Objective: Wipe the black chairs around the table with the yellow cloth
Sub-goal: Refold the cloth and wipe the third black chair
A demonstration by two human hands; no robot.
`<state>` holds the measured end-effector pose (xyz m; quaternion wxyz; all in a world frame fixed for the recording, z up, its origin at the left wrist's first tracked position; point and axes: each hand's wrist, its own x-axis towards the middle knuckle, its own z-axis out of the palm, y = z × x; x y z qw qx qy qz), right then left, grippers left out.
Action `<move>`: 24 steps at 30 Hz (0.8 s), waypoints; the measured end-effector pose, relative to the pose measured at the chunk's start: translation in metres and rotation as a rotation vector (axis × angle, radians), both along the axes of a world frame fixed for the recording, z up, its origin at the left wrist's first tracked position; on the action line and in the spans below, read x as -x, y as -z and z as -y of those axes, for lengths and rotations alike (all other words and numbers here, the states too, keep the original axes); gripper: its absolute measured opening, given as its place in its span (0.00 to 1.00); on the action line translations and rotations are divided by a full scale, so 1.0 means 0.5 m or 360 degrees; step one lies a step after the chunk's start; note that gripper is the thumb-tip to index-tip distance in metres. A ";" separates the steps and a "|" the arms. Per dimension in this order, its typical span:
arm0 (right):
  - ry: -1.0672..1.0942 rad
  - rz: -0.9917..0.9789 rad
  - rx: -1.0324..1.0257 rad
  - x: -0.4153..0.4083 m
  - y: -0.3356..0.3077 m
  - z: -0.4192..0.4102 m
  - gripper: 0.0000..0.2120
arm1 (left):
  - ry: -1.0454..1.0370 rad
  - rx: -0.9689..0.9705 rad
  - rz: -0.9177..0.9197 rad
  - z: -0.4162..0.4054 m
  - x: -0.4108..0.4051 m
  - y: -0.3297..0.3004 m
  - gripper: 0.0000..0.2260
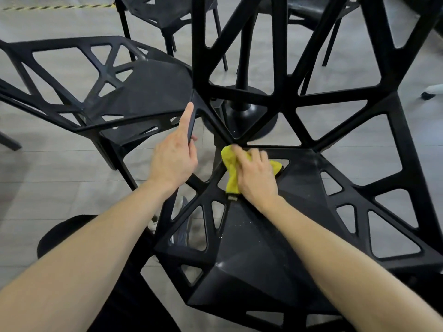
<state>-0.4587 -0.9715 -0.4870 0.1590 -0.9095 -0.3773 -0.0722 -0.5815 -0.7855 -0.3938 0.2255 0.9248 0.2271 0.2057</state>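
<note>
Yellow cloth [230, 173]; black lattice chair [254, 255]; grey floor [55, 168]; blurred tape [57, 6], seemingly yellow-black striped.

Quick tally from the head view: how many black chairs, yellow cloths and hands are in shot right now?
Black openwork plastic chairs: 4 (near, left, far left, far right)
Yellow cloths: 1
Hands: 2 (left, right)
Total: 7

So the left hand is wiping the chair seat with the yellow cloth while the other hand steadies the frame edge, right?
Not quite: the head view shows the right hand pressing the yellow cloth on the chair seat, near its back corner. The left hand is the one that holds the frame edge. The rest stands.
</note>
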 end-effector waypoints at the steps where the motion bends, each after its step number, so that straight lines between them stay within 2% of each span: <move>1: -0.0224 -0.0001 0.0013 0.026 0.003 0.034 0.27 | 0.0001 -0.0002 0.0002 0.002 0.000 0.002 0.37; 3: -0.0608 -0.0024 0.0035 0.033 0.008 0.090 0.25 | -0.0008 -0.0021 -0.0010 0.002 0.000 0.002 0.37; 4: -0.0672 0.0022 0.0038 0.007 0.007 0.095 0.24 | -0.0003 -0.0017 -0.0011 -0.001 -0.001 0.001 0.37; 6: -0.0440 0.0074 0.0029 -0.052 0.014 0.065 0.24 | 0.0001 -0.0015 -0.0012 0.002 -0.001 0.002 0.37; 8: 0.0006 -0.0044 -0.0020 -0.068 0.015 0.005 0.24 | -0.0019 -0.0043 -0.0027 0.006 -0.001 -0.001 0.37; 9: 0.0115 -0.0085 -0.0037 -0.054 0.014 -0.019 0.24 | -0.0020 -0.0044 -0.0032 0.003 -0.003 -0.001 0.37; 10: 0.0146 -0.0086 -0.0032 -0.038 0.014 -0.028 0.24 | -0.0017 -0.0043 -0.0034 0.003 -0.004 0.000 0.37; 12: -0.0121 0.0044 0.0055 -0.031 0.019 0.010 0.24 | -0.0030 -0.0046 -0.0053 -0.001 0.001 0.001 0.37; 14: -0.0228 0.0175 0.0138 -0.095 0.012 0.102 0.24 | -0.0029 -0.0036 -0.0070 0.001 0.000 -0.001 0.36; 18: 0.0328 0.0271 0.0243 -0.181 0.012 0.276 0.22 | -0.0050 -0.0033 -0.0029 0.007 0.000 -0.001 0.37; 21: 0.0484 0.0205 0.0084 -0.129 0.027 0.191 0.23 | -0.0025 -0.0024 -0.0018 0.004 -0.003 -0.002 0.37; 24: 0.0211 0.0022 -0.0061 -0.025 0.028 -0.001 0.23 | -0.0025 -0.0066 -0.0048 0.002 -0.003 -0.002 0.36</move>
